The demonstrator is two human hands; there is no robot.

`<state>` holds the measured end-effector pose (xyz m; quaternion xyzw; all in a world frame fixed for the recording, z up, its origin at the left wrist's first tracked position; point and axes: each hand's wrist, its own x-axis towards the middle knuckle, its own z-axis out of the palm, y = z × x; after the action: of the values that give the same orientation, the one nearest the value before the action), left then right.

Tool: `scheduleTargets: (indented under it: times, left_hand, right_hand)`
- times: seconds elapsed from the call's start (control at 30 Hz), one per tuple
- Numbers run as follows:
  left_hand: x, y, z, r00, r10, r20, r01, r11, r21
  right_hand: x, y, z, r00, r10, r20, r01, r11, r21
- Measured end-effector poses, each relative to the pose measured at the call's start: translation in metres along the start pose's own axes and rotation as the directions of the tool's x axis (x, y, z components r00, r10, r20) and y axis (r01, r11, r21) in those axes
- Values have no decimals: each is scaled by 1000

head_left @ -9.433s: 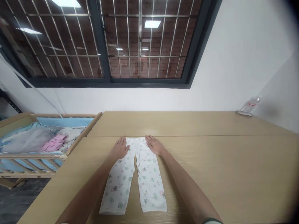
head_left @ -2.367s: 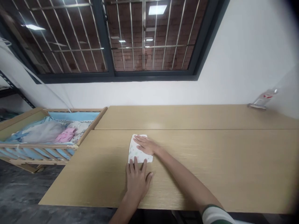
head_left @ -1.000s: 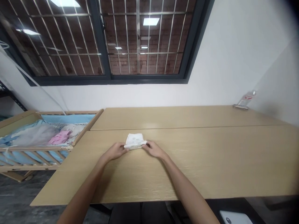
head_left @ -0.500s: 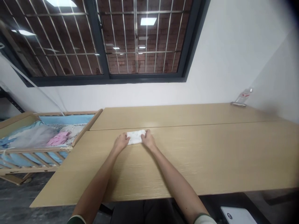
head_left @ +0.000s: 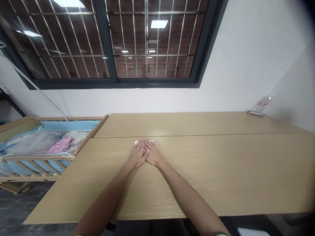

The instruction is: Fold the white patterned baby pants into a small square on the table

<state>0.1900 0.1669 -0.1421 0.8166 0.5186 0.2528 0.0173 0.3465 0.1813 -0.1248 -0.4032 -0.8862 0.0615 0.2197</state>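
Observation:
A small white folded cloth (head_left: pixel 136 142) lies on the light wooden table (head_left: pixel 209 170), mostly hidden under both hands. My left hand (head_left: pixel 137 154) rests flat on it with the fingers stretched forward. Beside it, my right hand (head_left: pixel 152 153) also lies flat on the cloth. The two hands touch along their inner sides. Only the cloth's far corners and a sliver between the hands show.
On the left stands a wooden crib (head_left: pixel 92 134) with blue lining and a pink cloth (head_left: pixel 60 146) inside. A clear bottle (head_left: pixel 262 105) lies at the table's far right corner, by the wall. A barred window (head_left: pixel 113 65) is ahead. A white device (head_left: pixel 252 232) sits below the front edge.
Both hands have gone from gripping the cloth's two side edges to lying flat on top of it, close together. The cloth is now largely covered.

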Motion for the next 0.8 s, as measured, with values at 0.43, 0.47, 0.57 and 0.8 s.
scheduleTargets:
  times: [0.43,0.47,0.57,0.8]
  left_hand:
    - [-16,-31,-5,998,-54,29,49,987,156]
    - [-15,-33,-10,999,-14,41,9,990,139]
    - [-13,-38,-19,995,59,86,-65,995,78]
    - [-6,-33,-16,999,31,12,-31,999,35]
  right_hand:
    - [-22,34,-18,986,141,91,-149,986,81]
    - [-23,35,-18,990,124,69,-130,987,90]
    - [-25,36,-19,998,56,38,-60,991,120]
    - [-24,39,-20,998,44,42,-51,985,164]
